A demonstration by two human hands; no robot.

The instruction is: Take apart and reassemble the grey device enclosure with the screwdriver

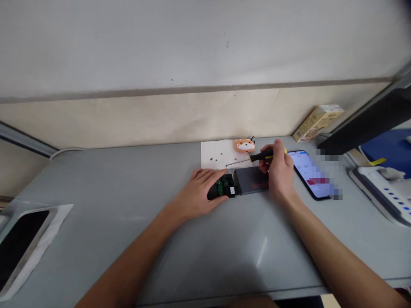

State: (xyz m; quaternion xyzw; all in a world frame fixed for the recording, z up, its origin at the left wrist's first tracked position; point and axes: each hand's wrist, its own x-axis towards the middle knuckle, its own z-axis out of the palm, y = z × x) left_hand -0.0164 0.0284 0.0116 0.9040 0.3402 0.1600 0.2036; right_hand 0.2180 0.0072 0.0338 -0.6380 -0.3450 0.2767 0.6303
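Note:
My left hand (201,194) is closed around the left end of a black device with a green circuit board (220,187), thumb along the near side and fingers along the far side. A dark flat cover (252,180) adjoins the device on the right. My right hand (279,171) grips a screwdriver (263,155) with a black and yellow handle. Its thin shaft points left, and the tip, with a small dark speck at it, is over a white sheet of paper (208,149). Several tiny dark screws (215,160) lie on that paper.
An orange animal-faced case (244,145) sits on the paper's right part. Right of my right hand lies a lit phone (310,173). A carton (317,122) leans by the wall, a power strip (382,192) lies far right, and a dark-screened tablet-like thing (24,239) at left.

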